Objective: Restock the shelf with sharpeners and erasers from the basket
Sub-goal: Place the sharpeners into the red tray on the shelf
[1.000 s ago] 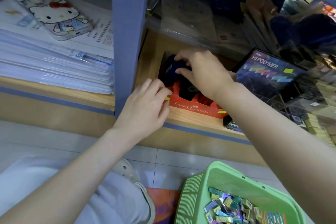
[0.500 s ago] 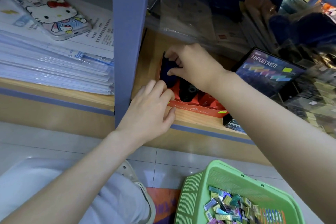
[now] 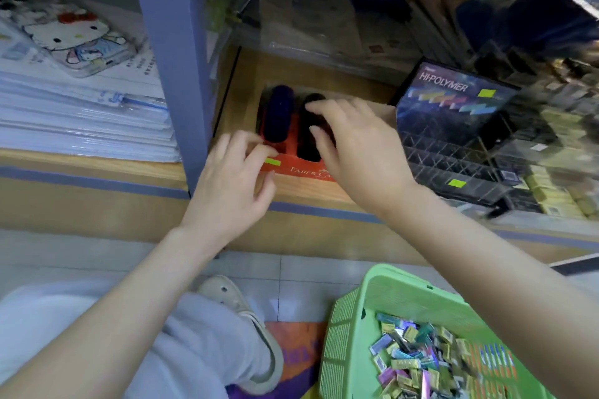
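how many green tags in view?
3 tags: one on the red box, one on the Hi-Polymer box, one on the clear rack. The right hand, gripping a sharpener, may hide more.

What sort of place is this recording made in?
Most likely a stationery shop: a red Faber-Castell display tray of dark sharpeners sits on a wooden shelf, a Hi-Polymer box stands beside it, and a green basket of small wrapped items waits on the floor.
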`<state>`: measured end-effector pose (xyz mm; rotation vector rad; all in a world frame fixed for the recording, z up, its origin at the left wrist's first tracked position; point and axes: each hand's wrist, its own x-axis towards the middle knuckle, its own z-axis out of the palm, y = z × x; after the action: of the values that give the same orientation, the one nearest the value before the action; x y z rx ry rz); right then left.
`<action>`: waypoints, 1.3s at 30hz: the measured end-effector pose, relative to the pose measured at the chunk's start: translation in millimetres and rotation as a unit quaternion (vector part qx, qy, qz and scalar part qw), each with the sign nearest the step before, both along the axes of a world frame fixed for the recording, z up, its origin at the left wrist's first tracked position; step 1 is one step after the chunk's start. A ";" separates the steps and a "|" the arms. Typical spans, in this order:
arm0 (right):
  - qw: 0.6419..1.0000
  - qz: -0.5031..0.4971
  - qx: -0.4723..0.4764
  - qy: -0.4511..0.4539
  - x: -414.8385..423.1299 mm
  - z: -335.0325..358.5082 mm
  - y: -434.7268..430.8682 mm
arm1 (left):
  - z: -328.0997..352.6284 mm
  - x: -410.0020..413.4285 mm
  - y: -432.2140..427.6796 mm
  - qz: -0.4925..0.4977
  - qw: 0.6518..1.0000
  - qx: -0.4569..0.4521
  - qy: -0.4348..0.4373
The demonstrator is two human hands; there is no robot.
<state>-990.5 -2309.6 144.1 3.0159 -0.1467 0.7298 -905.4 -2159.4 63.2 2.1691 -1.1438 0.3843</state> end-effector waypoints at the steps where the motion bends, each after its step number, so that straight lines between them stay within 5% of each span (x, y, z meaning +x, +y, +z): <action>1: 0.999 -0.009 -0.012 -0.028 -15.8 -4.1 -2.4 | -3.1 -4.6 1.7 0.008 1.000 -0.008 -0.007; 6: 0.999 -0.034 0.024 -0.025 -109.1 -55.6 -23.4 | -33.1 -57.6 0.6 -0.060 0.997 0.025 -0.034; 10: 0.978 -0.130 0.109 0.119 -189.8 -132.9 -40.1 | -61.9 -101.6 -27.1 -0.158 0.980 0.114 0.025; 14: 0.875 -0.214 0.273 0.337 -254.0 -207.8 -44.6 | -93.7 -136.9 -68.5 -0.212 0.951 0.178 0.136; 19: 0.738 -0.239 0.432 0.460 -292.4 -291.8 -39.6 | -125.3 -164.0 -106.6 -0.214 0.907 0.241 0.271; 26: 0.606 -0.294 0.603 0.428 -271.6 -372.6 -15.3 | -151.7 -189.7 -128.2 -0.183 0.895 0.219 0.343; 32: 0.527 -0.349 0.688 0.356 -252.2 -406.6 5.3 | -157.7 -204.9 -136.8 -0.139 0.919 0.170 0.329; 39: 0.534 -0.342 0.685 0.358 -254.1 -402.8 1.0 | -157.7 -206.6 -138.3 -0.125 0.911 0.176 0.352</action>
<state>-1244.6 -2308.6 -258.7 3.1202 -2.6712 -1.3616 -1112.0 -2297.7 -94.4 2.1204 -1.0824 -0.7200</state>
